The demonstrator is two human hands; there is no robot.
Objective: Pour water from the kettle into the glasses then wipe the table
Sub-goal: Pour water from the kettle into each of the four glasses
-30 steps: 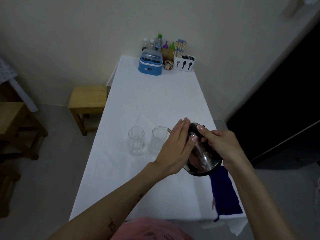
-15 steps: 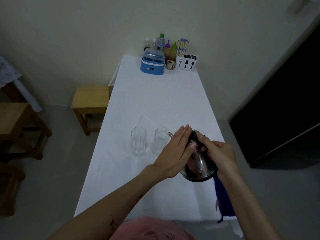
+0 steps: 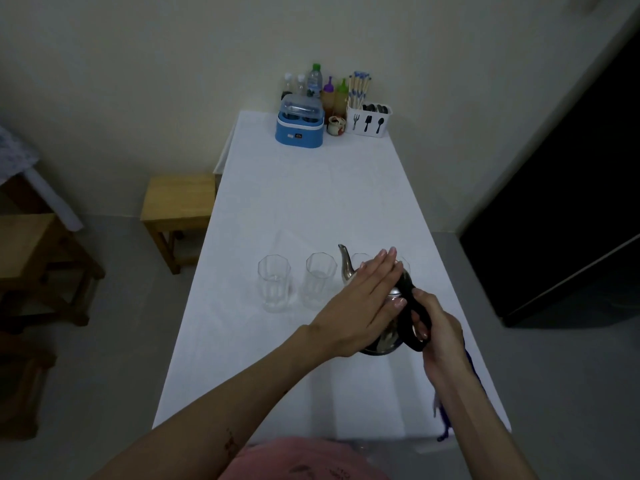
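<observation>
Right grip [image 3: 434, 327] closed on kettle [image 3: 388, 306] handle; I see left grip [image 3: 360, 299] flat, open on lid, spout near glasses [image 3: 320, 280].

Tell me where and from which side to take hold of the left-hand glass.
Grip the left glass around its straight faceted wall at mid-height, coming from its left, open side. It stands upright, and on its right the second glass stands close, with the kettle spout beyond, so that side looks cramped.
</observation>
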